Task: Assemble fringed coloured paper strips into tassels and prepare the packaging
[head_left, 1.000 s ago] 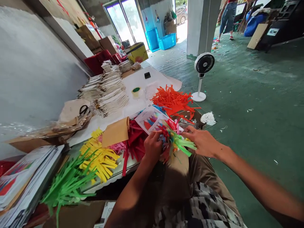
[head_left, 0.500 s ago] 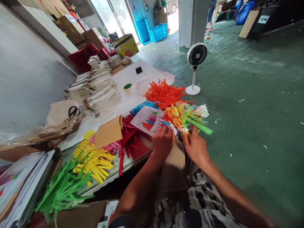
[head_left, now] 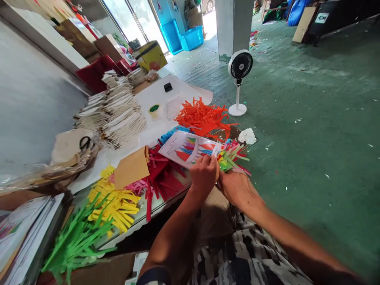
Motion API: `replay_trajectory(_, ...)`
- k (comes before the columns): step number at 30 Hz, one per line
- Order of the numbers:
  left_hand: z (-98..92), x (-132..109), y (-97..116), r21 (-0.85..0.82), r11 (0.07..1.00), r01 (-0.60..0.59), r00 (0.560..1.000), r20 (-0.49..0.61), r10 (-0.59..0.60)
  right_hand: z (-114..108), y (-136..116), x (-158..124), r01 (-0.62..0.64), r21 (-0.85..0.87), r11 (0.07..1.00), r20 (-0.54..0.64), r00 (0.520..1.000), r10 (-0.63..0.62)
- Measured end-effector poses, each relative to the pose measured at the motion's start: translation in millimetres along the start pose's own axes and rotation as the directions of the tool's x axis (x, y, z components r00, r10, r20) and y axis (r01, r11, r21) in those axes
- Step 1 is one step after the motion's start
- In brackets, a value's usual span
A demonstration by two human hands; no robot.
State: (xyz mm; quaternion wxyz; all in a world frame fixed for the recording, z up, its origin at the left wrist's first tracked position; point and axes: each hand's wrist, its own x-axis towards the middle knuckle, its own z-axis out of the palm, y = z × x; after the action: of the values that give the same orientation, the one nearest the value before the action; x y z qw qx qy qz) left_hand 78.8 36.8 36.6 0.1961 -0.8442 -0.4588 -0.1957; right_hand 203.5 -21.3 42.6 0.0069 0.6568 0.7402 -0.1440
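My left hand (head_left: 203,172) is closed, with its fingers pinching the right end of a flat packet (head_left: 178,147) that has a printed picture of coloured tassels. Right beside it, my right hand (head_left: 239,188) is wrapped around the base of a multicoloured tassel bunch (head_left: 230,156). Green, yellow, pink and blue strips fan out above that hand, while the gripped end is hidden. Both hands meet at the packet's end, over my lap. Beneath the packet lie blue strips (head_left: 172,133), and dark red strips (head_left: 166,176) spread to its left.
Orange strips (head_left: 204,116) are heaped behind the packet. Yellow strips (head_left: 117,202), green strips (head_left: 80,233) and a brown envelope (head_left: 132,168) lie to the left. Farther back are a tape roll (head_left: 154,111), stacked off-white bundles (head_left: 121,114) and scissors (head_left: 86,142). A white fan (head_left: 241,65) stands beyond the table's right edge.
My right hand has moved left against my left hand, bringing the tassel bunch to the packet's end. The bunch has turned, showing different colours. The view has shifted slightly.
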Motion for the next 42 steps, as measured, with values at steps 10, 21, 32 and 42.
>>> replay_trajectory(10, -10.8, -21.0, -1.7, -0.282, 0.959, 0.021, 0.997, -0.068, -0.042, 1.2, 27.2, 12.5, 0.367, -0.152, 0.918, -0.129, 0.913, -0.387)
replay_trajectory(21, -29.0, -83.7, -14.5, -0.827, -0.381, 0.414, 0.446, 0.549, -0.707, 18.7, 54.9, -17.1, 0.514, -0.058, 0.856, -0.401, 0.773, -0.491)
replay_trajectory(32, -18.8, -63.1, 29.1, -0.692, -0.715, 0.105, 0.362, 0.696, -0.62, 36.7, 48.4, -33.6, 0.555, 0.21, 0.805, -0.474, 0.778, -0.413)
replay_trajectory(42, -18.5, -67.7, 33.5, -0.714, -0.699, 0.038, 0.417, 0.647, -0.638, 36.8, 35.3, -56.3, 0.43, 0.554, 0.713, -0.539, 0.838, -0.087)
